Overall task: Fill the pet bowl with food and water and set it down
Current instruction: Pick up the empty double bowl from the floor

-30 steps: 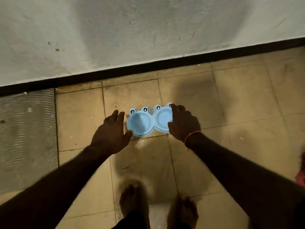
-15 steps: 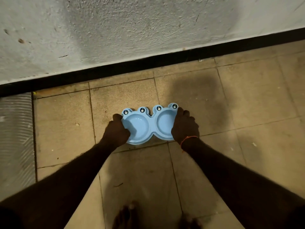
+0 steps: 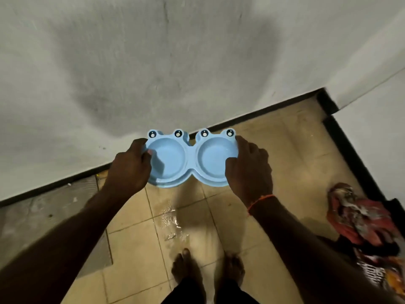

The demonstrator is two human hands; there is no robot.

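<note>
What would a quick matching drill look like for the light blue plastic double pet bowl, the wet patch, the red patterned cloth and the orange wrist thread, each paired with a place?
Things:
1. light blue plastic double pet bowl
2. wet patch
3. red patterned cloth
4. orange wrist thread

Places:
A. on the right arm
B. on the tiles ahead of the bare feet
C. held at both ends by the left hand and right hand
D. on the floor at far right

Pairs: 1-C, 2-B, 3-D, 4-A

Smooth plastic bowl (image 3: 190, 160), rough wall (image 3: 153, 62)
</note>
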